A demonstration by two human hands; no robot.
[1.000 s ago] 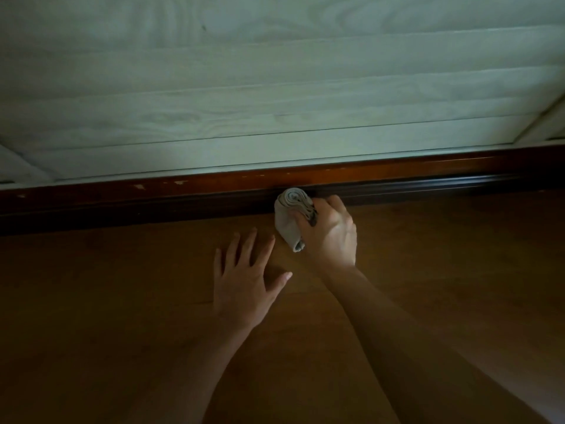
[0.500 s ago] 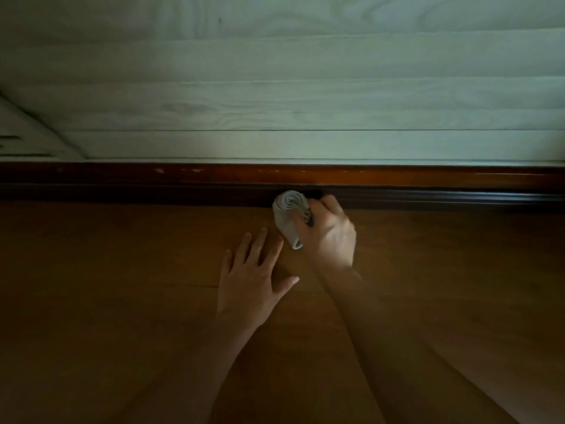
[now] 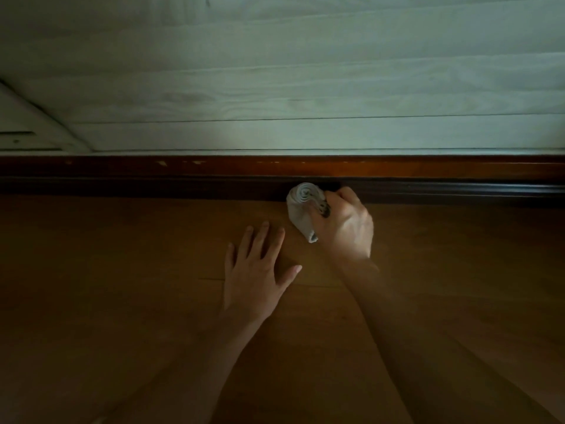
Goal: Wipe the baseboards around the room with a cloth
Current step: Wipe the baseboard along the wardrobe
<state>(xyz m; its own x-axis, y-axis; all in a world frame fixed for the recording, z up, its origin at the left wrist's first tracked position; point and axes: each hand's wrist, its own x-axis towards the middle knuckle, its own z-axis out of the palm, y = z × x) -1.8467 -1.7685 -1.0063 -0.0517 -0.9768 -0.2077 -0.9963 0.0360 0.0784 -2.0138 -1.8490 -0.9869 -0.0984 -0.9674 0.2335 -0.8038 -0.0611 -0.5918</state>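
A dark brown wooden baseboard [image 3: 153,179] runs across the whole view where the floor meets the wall. My right hand [image 3: 347,229] grips a bunched pale grey cloth [image 3: 301,206], and the cloth's upper end presses against the baseboard near the middle. My left hand [image 3: 256,270] lies flat on the floor with its fingers spread, just left of and below the cloth. The part of the baseboard behind the cloth and my fingers is hidden.
The brown wooden floor [image 3: 122,301] fills the lower half of the view. Above the baseboard rises a pale wood-grain panelled wall [image 3: 275,87]. A slanted pale frame edge [image 3: 36,123] meets the wall at the far left. The scene is dim.
My right hand with the cloth has slid slightly right along the baseboard. My left hand has shifted a little forward on the floor, and the view has levelled out.
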